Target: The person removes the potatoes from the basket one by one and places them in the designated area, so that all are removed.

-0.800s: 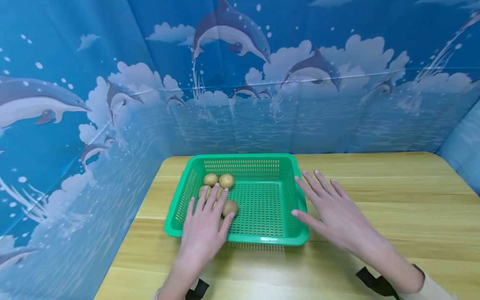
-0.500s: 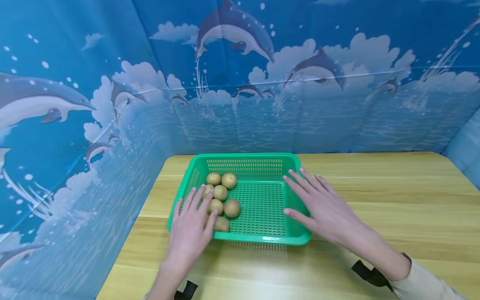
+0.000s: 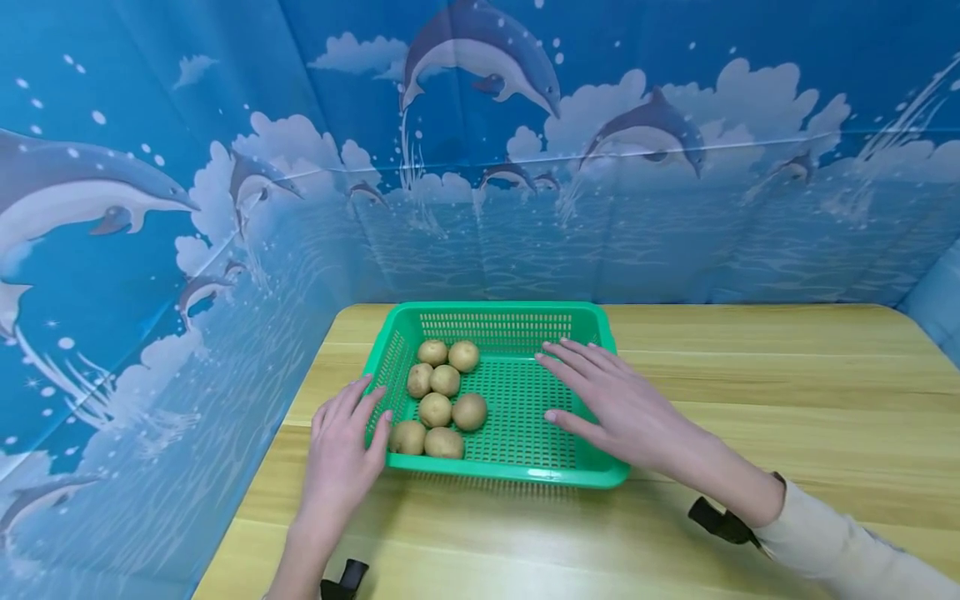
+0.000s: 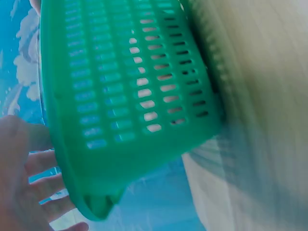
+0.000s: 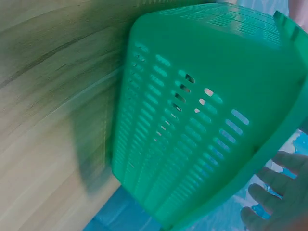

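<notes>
A green plastic basket (image 3: 517,476) with slotted walls stands on the table. Several round, tan potatoes (image 3: 446,381) lie in its left half, roughly in two columns. My left hand (image 3: 341,450) is at the basket's front left corner, fingers extended by the rim; whether it touches cannot be told. Over the basket's right side, my right hand (image 3: 618,404) reaches in above the floor with spread fingers and nothing in them. In the left wrist view the left hand (image 4: 19,178) lies beside the rim; in the right wrist view the right hand (image 5: 284,192) shows beyond the rim.
The wooden table (image 3: 787,400) extends to the right of the basket and in front of it. A blue curtain (image 3: 465,242) printed with dolphins hangs behind the table and along its left side. Black straps (image 3: 723,521) are on both wrists.
My left hand has moved left off the potatoes to the basket's left edge, uncovering them. My right hand has shifted left from the right rim to over the basket. The view has drifted slightly.
</notes>
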`<state>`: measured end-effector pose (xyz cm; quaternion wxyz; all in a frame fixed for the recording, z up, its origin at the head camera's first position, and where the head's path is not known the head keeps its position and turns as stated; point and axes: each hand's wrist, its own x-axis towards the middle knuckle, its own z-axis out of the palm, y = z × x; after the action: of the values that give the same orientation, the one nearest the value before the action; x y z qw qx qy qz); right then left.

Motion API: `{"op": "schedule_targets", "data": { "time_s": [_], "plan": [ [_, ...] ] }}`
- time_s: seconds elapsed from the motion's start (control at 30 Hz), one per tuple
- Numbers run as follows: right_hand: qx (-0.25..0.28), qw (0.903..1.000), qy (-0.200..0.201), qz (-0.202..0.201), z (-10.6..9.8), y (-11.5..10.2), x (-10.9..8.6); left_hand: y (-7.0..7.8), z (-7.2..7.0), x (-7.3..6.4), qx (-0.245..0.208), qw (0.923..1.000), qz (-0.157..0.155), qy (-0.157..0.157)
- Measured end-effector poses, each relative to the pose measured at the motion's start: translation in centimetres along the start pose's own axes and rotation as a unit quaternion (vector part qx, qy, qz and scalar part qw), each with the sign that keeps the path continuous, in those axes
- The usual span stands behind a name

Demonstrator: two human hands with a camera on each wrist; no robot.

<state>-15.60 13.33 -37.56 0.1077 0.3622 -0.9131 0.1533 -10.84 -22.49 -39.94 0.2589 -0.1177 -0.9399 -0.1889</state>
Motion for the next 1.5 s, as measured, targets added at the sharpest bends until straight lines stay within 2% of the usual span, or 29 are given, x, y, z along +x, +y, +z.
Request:
{"op": "schedule_targets", "data": {
  "time_s": [0.2,0.33,0.6,0.93,1.27,1.5],
  "plan": [
    [0.011,0.9999,-0.004,-0.009,0.4,-0.2,0.4,-1.1,0.3,-0.2,-0.041,0.9989,-0.021,0.003],
    [0.022,0.9997,-0.012,-0.007,0.6,-0.4,0.6,-1.9,0.6,-0.3,-0.077,0.9962,-0.039,-0.007],
    [0.047,0.9987,-0.019,-0.003,0.9,-0.6,1.1,-3.3,1.4,-0.8,-0.165,0.9822,-0.082,-0.036],
    [0.080,0.9961,-0.038,0.009,0.9,-0.9,1.6,-4.5,1.8,-1.1,-0.216,0.9713,-0.091,-0.038],
    [0.133,0.9894,-0.058,0.005,0.5,-1.1,2.2,-5.0,1.9,-1.1,-0.222,0.9715,-0.076,-0.032],
    [0.171,0.9804,-0.099,0.001,-0.2,-1.1,3.1,-5.1,1.9,-1.3,-0.250,0.9650,-0.077,-0.020]
  ]
}}
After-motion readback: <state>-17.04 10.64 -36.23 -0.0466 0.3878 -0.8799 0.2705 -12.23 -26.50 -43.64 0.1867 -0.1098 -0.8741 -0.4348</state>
